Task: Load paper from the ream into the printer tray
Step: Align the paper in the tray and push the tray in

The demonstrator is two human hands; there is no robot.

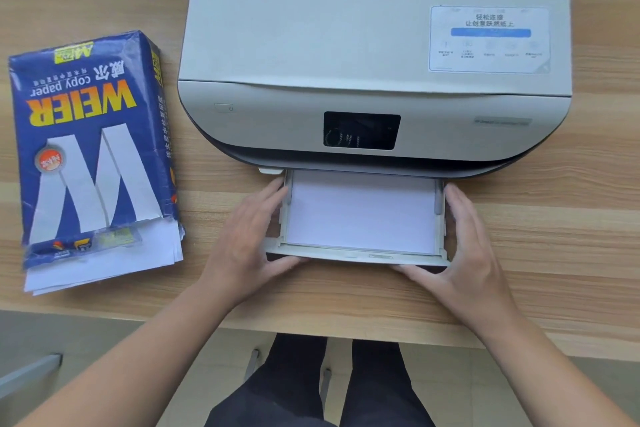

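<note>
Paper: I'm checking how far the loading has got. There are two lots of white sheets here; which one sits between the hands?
The paper in the printer tray, flanked by the left hand and right hand. The other sheets poke from the torn blue ream, untouched.

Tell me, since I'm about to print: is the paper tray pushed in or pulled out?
Pulled out. The tray juts from the printer with white paper exposed; left hand and right hand grip its sides.

head | steep downward | close over printer point(374, 55) and table point(554, 236)
</note>
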